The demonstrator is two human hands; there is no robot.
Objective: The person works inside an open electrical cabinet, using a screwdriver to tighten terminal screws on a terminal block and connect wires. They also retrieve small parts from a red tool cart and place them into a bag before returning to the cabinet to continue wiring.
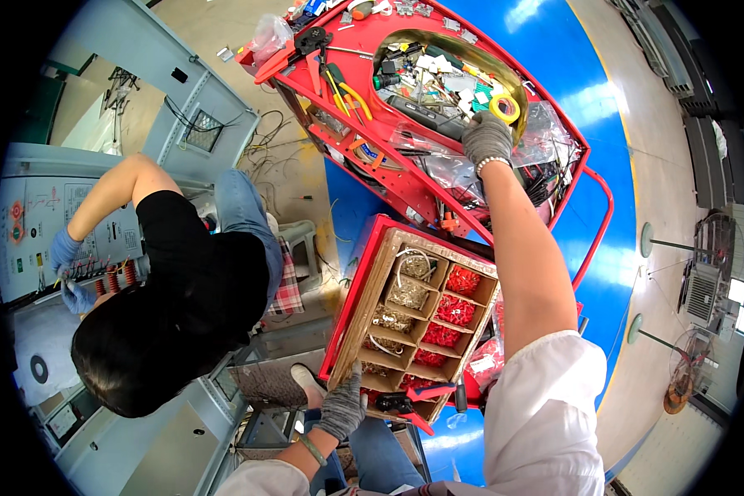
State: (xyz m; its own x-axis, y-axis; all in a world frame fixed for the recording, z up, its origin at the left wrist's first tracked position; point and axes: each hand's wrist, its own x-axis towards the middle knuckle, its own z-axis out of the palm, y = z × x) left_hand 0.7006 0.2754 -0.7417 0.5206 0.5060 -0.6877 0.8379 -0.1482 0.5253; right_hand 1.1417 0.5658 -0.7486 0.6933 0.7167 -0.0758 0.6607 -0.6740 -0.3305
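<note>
I had the divided cardboard box (422, 318) straight below me, sitting in a red tray, its left cells filled with brass-coloured metal fittings and its right cells with small red terminals (455, 310). My left hand (341, 407), in a grey knit glove, was closed over the box's near left corner, fingers curled on the cardboard rim. My right hand (487, 136), gloved the same way, was stretched out to the upper tier of the red tool cart (405, 178), resting palm-down among clear plastic bags (446, 169) just beside a yellow tape roll (504, 107); I could not tell whether its fingers were closed on anything under there. Red-handled crimping pliers (413, 403) lay at the near end of the box, untouched. Judging by that, the fetching looked only part done: the box was steadied, but nothing I could see had been lifted out of the cart, and the tool was not picked up. Beyond this, to my left, another person in a black shirt and blue gloves (62, 248) worked at a grey electrical cabinet (33, 215), and the floor (603, 107) under the cart was blue.
</note>
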